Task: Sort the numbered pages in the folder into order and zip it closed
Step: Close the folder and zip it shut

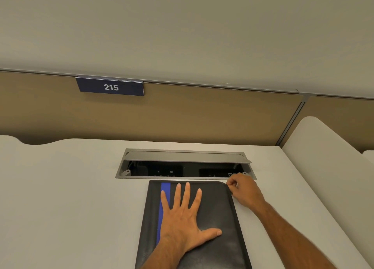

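- One view only, head cam: black folder lies flat on the desk, just in front of the cable box.
- Left hand is spread flat, pressing the cover.
- Right hand is curled at the folder's far right corner, probably pinching the zip pull, which I can't actually see.
- Cover looks soft and slick, so pin it and pull from the tab.

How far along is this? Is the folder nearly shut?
The folder lies closed on the desk, no pages showing, so sorting looks done or not begun. The left hand presses it flat; the right hand pinches at its far right corner, probably the zip pull. Which way the zip is going I cannot tell.
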`<state>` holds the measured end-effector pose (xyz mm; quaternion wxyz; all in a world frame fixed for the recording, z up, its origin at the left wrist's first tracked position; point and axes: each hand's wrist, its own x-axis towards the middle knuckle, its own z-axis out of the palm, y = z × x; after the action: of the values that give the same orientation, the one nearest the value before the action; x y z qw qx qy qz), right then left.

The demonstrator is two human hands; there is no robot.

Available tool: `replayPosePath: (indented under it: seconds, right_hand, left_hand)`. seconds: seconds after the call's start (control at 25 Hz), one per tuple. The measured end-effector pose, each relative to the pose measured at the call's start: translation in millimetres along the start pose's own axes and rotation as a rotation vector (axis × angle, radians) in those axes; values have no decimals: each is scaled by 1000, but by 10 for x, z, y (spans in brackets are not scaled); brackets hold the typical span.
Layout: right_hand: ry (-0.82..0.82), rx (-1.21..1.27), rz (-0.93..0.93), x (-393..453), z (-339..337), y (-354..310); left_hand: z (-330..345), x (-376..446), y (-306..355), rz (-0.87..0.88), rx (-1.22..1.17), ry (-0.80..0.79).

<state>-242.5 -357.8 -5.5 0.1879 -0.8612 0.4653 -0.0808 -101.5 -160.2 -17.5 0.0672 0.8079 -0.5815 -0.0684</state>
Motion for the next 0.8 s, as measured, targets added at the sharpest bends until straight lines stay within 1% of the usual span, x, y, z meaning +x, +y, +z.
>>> replayPosePath:
  seconds: [0.04,0.12,0.2,0.28,0.36,0.44,0.6,0.68,0.8]
  right_hand:
    - [-29,-20,-43,56,-27,1]
    - [-106,-75,-131,165,-103,-6]
    - [-180,-151,-205,255,-171,-46]
    - [-214,-214,-255,315,-190,-85]
    - [-214,-233,-285,342,-159,-78]
    - [-199,-216,-305,337,-115,-39]
    - [-152,-152,-324,353,-50,26]
    - [-119,-135,-330,356,-20,39]
    - [-77,-80,-326,340,40,72]
  left_hand:
    - [2,-6,-10,3,-40,-33]
    - [27,-5,-1,24,-64,-38]
    - [57,4,-7,26,-67,-23]
    - [34,27,-23,47,-52,14]
    - [-54,48,-25,39,29,-61]
    - [-156,141,-45,22,43,-152]
    - [-296,597,119,-11,-172,-12]
    - [-296,867,233,-58,-233,-51]
    - [-254,1187,370,-182,-401,-140]
